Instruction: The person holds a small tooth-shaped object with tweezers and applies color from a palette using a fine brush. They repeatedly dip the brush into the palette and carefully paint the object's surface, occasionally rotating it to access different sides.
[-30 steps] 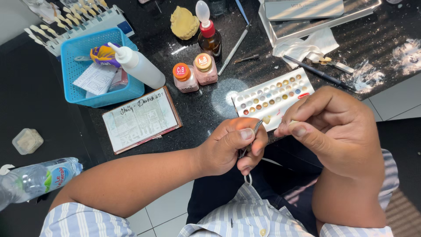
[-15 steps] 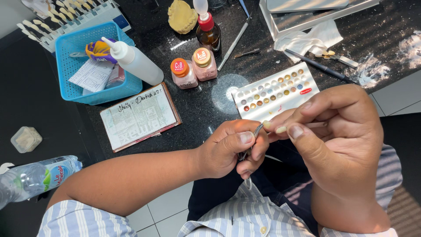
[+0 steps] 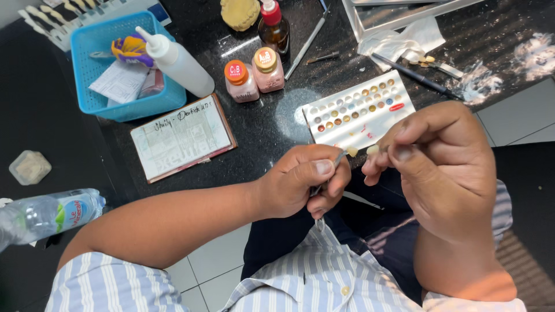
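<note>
Here, over the lap and just short of the dark surface point(image 3: 260, 127), both hands work close together. The left hand point(image 3: 300, 182) is closed around a thin metal instrument point(image 3: 326, 176), thumb pressed on its shaft, and a small pale tooth-shaped piece point(image 3: 351, 151) sits at its upper tip. The right hand point(image 3: 445, 167) pinches a second small pale piece point(image 3: 373, 149) between thumb and fingertips, with a slim handle seeming to run back under the fingers; I cannot tell what it is. The two pieces are just beside each other, perhaps touching.

The risk, as I judge it, is a drop. Both pieces are tiny and held only at their edges, above the gap between knees and surface, so a slip of the thumb or a nudge from one piece against the other could send either down to the tiled floor point(image 3: 202, 260).

Behind the hands lies a white palette point(image 3: 358, 110) of small colour wells, and near it two orange-capped jars point(image 3: 254, 72); a careless elbow could shove those too.
</note>
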